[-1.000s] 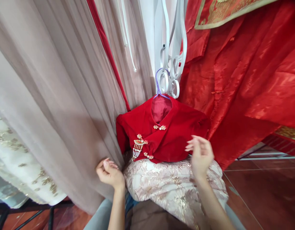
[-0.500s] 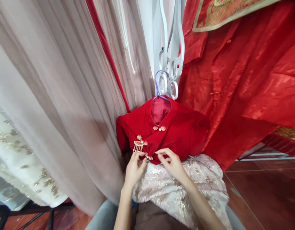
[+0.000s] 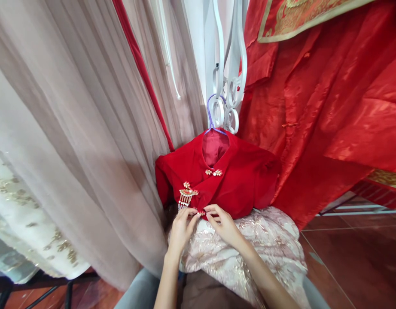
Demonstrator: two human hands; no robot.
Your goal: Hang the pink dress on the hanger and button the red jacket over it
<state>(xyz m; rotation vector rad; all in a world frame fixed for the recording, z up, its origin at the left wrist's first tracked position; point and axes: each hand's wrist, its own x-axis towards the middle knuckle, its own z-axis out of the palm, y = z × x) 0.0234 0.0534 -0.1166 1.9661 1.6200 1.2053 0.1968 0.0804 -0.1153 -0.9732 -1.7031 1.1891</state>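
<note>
A red velvet-like dress bodice (image 3: 236,184) with a stand collar lies in front of me on a purple hanger (image 3: 210,112). Its lower part is a pale, shiny patterned skirt (image 3: 275,240) spread over my lap. At the bodice's lower edge sits a beaded flower clasp (image 3: 201,213), partly covered by fingertips. My left hand (image 3: 184,225) pinches the clasp's left end. From the other side, my right hand (image 3: 221,221) closes thumb and fingers on its right end. A fan-shaped tassel brooch (image 3: 186,195) hangs just above my left hand, and another flower clasp (image 3: 214,172) joins the collar.
Sheer greyish-pink fabric (image 3: 98,141) hangs along the left, with a gold-trimmed white garment (image 3: 33,223) beyond it. White scrolled metalwork (image 3: 232,94) rises behind the hanger. Red satin garments (image 3: 339,107) hang on the right above a reddish tiled floor (image 3: 362,257).
My right hand has moved slightly left and down to the lower clasp, closing its fingers. My left hand has shifted a little down and right. The tassel brooch's beads hang more visibly.
</note>
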